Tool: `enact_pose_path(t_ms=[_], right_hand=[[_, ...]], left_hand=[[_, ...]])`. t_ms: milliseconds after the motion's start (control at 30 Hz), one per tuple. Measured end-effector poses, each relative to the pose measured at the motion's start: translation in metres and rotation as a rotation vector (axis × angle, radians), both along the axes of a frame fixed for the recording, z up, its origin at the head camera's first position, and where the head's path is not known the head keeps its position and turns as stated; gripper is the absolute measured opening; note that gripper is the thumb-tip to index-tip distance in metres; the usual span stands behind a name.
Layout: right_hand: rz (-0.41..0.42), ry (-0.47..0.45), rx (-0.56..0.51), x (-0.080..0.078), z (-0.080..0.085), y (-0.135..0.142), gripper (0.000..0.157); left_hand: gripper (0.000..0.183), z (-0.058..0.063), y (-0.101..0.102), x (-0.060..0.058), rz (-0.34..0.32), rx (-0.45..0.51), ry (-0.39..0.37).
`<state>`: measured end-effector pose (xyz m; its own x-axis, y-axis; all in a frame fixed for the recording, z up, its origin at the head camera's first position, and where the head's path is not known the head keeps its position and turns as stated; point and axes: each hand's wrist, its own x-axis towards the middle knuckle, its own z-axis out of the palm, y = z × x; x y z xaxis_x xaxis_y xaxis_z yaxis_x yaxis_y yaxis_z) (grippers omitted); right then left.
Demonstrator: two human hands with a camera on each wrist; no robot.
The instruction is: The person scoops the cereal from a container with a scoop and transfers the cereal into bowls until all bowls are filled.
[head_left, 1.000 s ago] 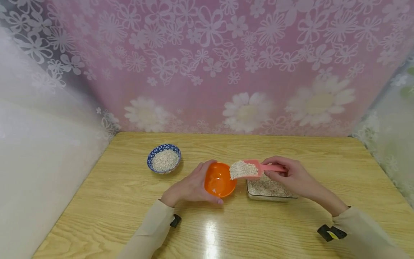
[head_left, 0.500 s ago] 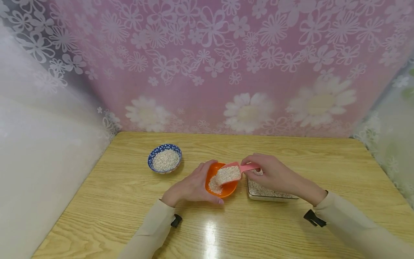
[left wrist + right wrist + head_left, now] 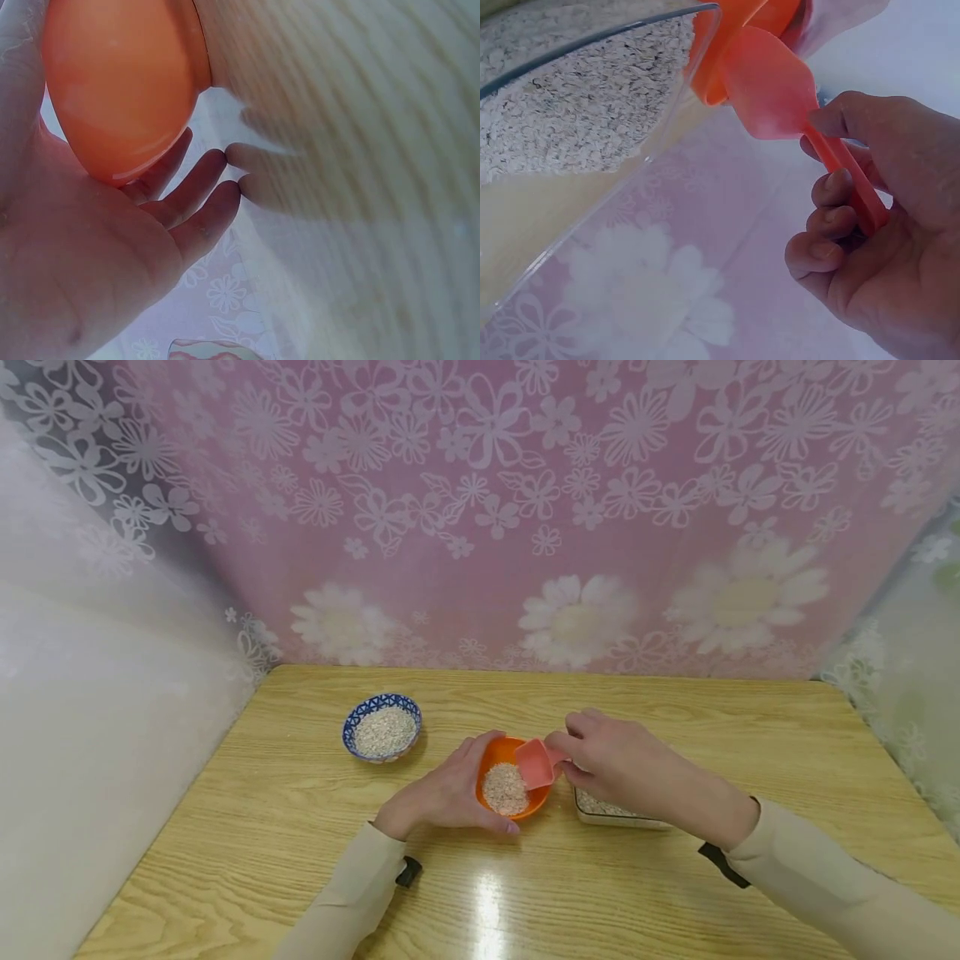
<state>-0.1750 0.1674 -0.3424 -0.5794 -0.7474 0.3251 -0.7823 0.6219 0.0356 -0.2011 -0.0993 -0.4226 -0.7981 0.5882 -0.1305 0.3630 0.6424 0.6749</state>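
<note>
Orange bowl (image 3: 501,752); pink scoop (image 3: 535,764); blue-patterned dish (image 3: 386,700); pink backdrop (image 3: 480,564), white flowers (image 3: 576,620).

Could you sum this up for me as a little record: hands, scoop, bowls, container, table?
Left hand: holds the orange bowl by its side
Right hand: grips the pink scoop by its handle
Scoop position: tipped over the orange bowl
Orange bowl contents: small heap of flakes
Blue-and-white bowl: pale flakes inside
Clear-walled container: flakes inside, partly hidden by the right hand
Table: wood-grained
Backdrop: pink, white flowers

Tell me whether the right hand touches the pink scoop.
Touching. The right wrist view shows the right hand gripping the pink scoop by its handle.
</note>
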Motion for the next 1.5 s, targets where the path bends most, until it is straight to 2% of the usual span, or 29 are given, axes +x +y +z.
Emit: enact_pose_path(t_ms=[133,300,400,600,700,900,1033,1200,1367,1500], right_hand=[[0.018,0.075,-0.003,0.002,0.001,0.000,0.026],[0.020,0.050,-0.116,-0.001,-0.008,0.008,0.028],[-0.013,-0.043,-0.201,-0.003,-0.016,0.016,0.027],[-0.124,-0.338,-0.347,-0.004,-0.027,0.031,0.023],[-0.154,-0.410,-0.423,-0.002,-0.031,0.039,0.025],[-0.253,-0.491,-0.521,0.004,-0.035,0.061,0.022],[-0.273,-0.531,-0.599,0.011,-0.036,0.077,0.021],[-0.266,-0.526,-0.650,0.018,-0.041,0.096,0.025],[-0.270,-0.508,-0.624,0.022,-0.052,0.111,0.026],[-0.288,-0.525,-0.583,0.024,-0.061,0.117,0.026]], left_hand=[[0.122,0.001,-0.001,0.000,-0.002,0.005,-0.006],[0.123,0.000,-0.004,-0.002,0.001,0.025,-0.012],[0.123,-0.001,-0.007,-0.001,0.003,0.025,-0.009],[0.124,-0.001,-0.013,-0.001,0.012,0.002,-0.016],[0.124,0.000,-0.015,-0.001,0.019,0.000,-0.027],[0.125,0.004,-0.016,0.000,0.033,-0.023,-0.007],[0.124,0.007,-0.014,0.002,0.047,-0.038,0.029],[0.115,0.013,-0.008,0.005,0.075,0.012,0.098],[0.106,0.019,0.000,0.004,0.105,0.086,0.154],[0.103,0.022,0.010,0.004,0.090,0.138,0.158]])
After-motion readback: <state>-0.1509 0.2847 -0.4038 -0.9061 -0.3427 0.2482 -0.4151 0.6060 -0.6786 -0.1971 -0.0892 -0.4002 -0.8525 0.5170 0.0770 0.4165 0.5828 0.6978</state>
